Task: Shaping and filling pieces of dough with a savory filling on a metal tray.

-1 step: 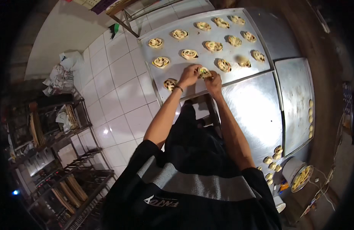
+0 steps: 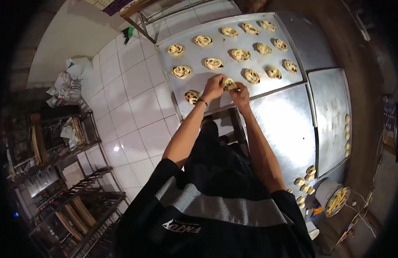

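Between my two hands, above the near edge of a large metal baking tray (image 2: 193,47), is a small raw dough swirl (image 2: 228,84) with dark and green bits of filling. My left hand (image 2: 214,87) grips its left side with bent fingers. On its right side, my right hand (image 2: 240,95) pinches it. Other flat dough swirls lie spaced out in rows on the tray, such as one swirl (image 2: 213,63) just beyond my hands. Left of my left wrist sits another swirl (image 2: 191,97), near the tray's corner.
A shiny metal table (image 2: 280,124) adjoins the tray on the right. Several dough balls (image 2: 304,188) sit at its near end, beside a white bucket (image 2: 320,190) holding yellow strips. A second tray (image 2: 332,107) stands farther right. Dark metal racks (image 2: 74,150) stand at left on the floor.
The dough swirl has turned slightly and looks more compact between my fingers. My hands stay almost in place, and the whole view has shifted a little.
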Demonstrator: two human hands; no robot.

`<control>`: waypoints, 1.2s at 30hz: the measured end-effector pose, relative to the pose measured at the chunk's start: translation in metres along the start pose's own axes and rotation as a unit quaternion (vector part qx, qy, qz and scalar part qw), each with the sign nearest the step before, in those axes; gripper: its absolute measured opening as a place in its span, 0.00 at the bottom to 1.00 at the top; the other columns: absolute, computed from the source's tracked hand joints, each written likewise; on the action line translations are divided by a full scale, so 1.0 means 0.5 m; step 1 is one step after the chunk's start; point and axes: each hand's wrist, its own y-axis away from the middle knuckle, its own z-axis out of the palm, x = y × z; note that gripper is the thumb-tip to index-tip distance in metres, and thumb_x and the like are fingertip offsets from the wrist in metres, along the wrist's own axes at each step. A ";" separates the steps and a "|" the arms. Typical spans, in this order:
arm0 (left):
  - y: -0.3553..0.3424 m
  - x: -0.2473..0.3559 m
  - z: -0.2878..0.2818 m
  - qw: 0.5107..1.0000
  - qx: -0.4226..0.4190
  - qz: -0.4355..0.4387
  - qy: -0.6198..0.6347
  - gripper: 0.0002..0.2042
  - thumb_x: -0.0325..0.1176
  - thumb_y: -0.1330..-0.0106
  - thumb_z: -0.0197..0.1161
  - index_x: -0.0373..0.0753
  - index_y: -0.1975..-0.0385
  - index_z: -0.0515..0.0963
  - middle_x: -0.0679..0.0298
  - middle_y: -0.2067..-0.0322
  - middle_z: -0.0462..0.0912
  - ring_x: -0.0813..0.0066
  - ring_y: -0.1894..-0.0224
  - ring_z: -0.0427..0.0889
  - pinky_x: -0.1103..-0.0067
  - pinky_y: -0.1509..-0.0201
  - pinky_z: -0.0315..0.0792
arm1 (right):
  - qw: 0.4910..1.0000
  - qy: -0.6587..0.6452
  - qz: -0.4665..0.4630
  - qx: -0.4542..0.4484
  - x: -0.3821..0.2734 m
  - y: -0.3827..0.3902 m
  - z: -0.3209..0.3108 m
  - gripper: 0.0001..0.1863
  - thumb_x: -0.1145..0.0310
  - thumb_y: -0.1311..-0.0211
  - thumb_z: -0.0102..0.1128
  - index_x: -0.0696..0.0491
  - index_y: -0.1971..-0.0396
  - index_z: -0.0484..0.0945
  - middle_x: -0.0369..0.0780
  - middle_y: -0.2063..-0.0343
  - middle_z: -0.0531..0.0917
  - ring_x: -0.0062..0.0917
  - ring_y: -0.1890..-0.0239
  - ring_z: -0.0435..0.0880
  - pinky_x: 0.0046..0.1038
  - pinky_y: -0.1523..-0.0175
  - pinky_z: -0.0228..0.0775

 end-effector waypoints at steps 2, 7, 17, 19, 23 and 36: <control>0.010 -0.033 0.030 0.993 0.035 -0.007 0.113 0.09 0.27 0.34 0.61 0.36 0.56 0.78 0.59 0.61 0.85 0.72 0.62 0.83 0.77 0.57 0.77 | 0.985 -0.116 0.107 -0.068 -0.037 0.000 -0.046 0.18 0.74 0.48 0.64 0.62 0.55 0.80 0.46 0.63 0.83 0.31 0.62 0.84 0.30 0.55 0.76; 0.095 0.027 0.049 0.980 0.026 -0.057 0.188 0.11 0.26 0.39 0.65 0.35 0.57 0.78 0.57 0.67 0.85 0.70 0.65 0.85 0.74 0.59 0.78 | 0.928 -0.253 0.210 -0.173 0.025 0.066 -0.143 0.22 0.72 0.43 0.65 0.61 0.47 0.77 0.41 0.57 0.81 0.25 0.55 0.80 0.26 0.49 0.75; 0.050 0.051 -0.012 0.989 0.096 -0.057 0.096 0.19 0.29 0.31 0.60 0.39 0.40 0.72 0.52 0.58 0.85 0.62 0.58 0.86 0.70 0.56 0.79 | 0.993 0.030 0.082 -0.074 -0.026 -0.020 -0.146 0.23 0.74 0.43 0.62 0.61 0.47 0.75 0.54 0.56 0.82 0.41 0.57 0.85 0.35 0.54 0.78; 0.003 0.080 0.023 0.992 0.078 -0.013 0.094 0.17 0.28 0.32 0.60 0.40 0.43 0.74 0.53 0.60 0.86 0.61 0.58 0.86 0.69 0.55 0.79 | 0.990 -0.065 0.105 -0.066 0.043 -0.032 -0.126 0.23 0.73 0.44 0.64 0.61 0.47 0.76 0.53 0.55 0.82 0.35 0.54 0.85 0.32 0.50 0.78; 0.015 0.055 0.038 0.993 0.102 0.040 0.034 0.09 0.26 0.36 0.60 0.38 0.57 0.80 0.53 0.68 0.85 0.54 0.62 0.85 0.68 0.58 0.78 | 0.958 -0.145 0.213 -0.126 -0.082 -0.021 -0.082 0.24 0.73 0.47 0.63 0.64 0.48 0.76 0.46 0.56 0.83 0.30 0.56 0.84 0.29 0.50 0.76; 0.151 0.022 -0.201 0.975 0.214 -0.033 0.053 0.18 0.28 0.30 0.58 0.36 0.41 0.73 0.52 0.47 0.80 0.60 0.45 0.81 0.70 0.44 0.76 | 0.991 0.043 0.123 -0.008 -0.164 0.075 -0.108 0.25 0.79 0.43 0.53 0.59 0.43 0.75 0.49 0.51 0.83 0.30 0.59 0.87 0.31 0.54 0.79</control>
